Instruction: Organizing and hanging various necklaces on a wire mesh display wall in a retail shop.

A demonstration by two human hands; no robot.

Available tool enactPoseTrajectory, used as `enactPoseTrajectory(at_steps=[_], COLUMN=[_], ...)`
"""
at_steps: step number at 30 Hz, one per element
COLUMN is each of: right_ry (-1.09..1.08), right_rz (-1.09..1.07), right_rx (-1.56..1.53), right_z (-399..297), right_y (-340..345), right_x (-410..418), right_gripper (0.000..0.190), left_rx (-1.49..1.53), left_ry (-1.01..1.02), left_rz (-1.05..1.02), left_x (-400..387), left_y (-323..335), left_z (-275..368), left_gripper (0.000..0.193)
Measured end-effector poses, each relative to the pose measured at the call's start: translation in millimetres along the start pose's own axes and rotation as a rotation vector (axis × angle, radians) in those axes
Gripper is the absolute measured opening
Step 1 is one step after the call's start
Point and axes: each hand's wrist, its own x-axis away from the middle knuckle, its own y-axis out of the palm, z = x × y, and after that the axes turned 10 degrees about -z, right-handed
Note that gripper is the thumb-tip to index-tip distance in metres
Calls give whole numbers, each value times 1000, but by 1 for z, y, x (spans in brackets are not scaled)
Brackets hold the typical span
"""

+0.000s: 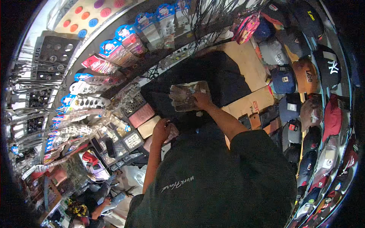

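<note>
My right hand (202,100) reaches over a shallow, see-through box or tray (180,101) on black cloth. Its fingers touch small pale-blue and white pieces (191,90) there; whether they grip one is unclear. Lower and to the left, my left hand (161,131) is curled beside a dark reddish, shiny item (172,131), perhaps a wallet. Its fingertips are partly hidden, so a hold on it cannot be made out. Beside that hand lie a cream wallet-like block (148,127) and a pink one (141,115).
Jewellery trays (133,141) and carded accessories (114,51) line the left. Caps (306,75) hang on the right, near wallets (255,120) on cardboard (251,101). Black cords (205,20) dangle at the top. Another person's arm (99,208) shows at lower left.
</note>
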Motion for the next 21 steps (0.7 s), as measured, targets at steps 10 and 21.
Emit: enactPoseTrajectory(at_steps=[10,21], right_ry=[-131,-254], right_rz=[340,412], right_rx=[-520,-596], right_z=[-18,-83], right_y=[-73,-214], right_x=[28,138], right_gripper=[29,21], left_rx=[-62,95], left_ry=[74,434], left_rz=[-68,69], left_x=[-37,-100], left_y=[-19,-21], left_z=[29,101], left_gripper=[30,38])
